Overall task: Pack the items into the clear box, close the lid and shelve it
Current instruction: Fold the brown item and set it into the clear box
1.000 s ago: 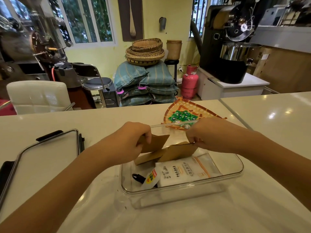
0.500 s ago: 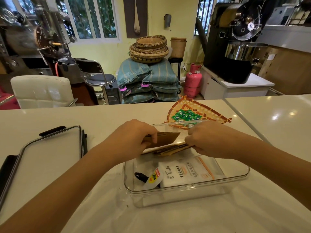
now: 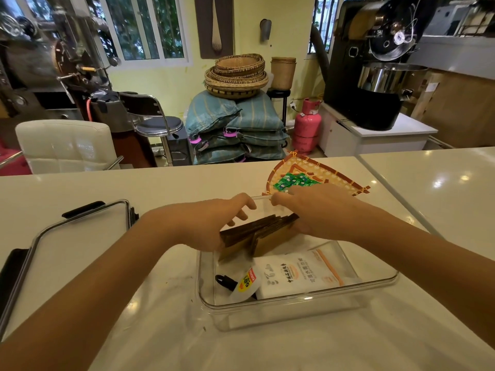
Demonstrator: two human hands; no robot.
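Note:
The clear box (image 3: pixel 294 303) sits open on the white counter in front of me. Inside lie a white wipes packet (image 3: pixel 300 277) and a small white tube with a black cap (image 3: pixel 241 286). Both hands hold a stack of brown paper packets (image 3: pixel 262 234) over the far half of the box. My left hand (image 3: pixel 203 223) grips the stack's left end and my right hand (image 3: pixel 313 212) grips its right end. The lower part of the stack dips inside the box. The clear lid (image 3: pixel 75 245) with black latches lies flat to the left.
A woven triangular tray (image 3: pixel 337 175) holding several green sachets (image 3: pixel 292 180) stands just beyond the box. A second counter (image 3: pixel 442 178) adjoins on the right. Behind the counter are a white chair, a stool, stacked sacks with baskets, a pink gas cylinder and roasting machines.
The loose brown packets have been gathered into one stack between both hands and lowered into the far half of the box. The view has shifted slightly.

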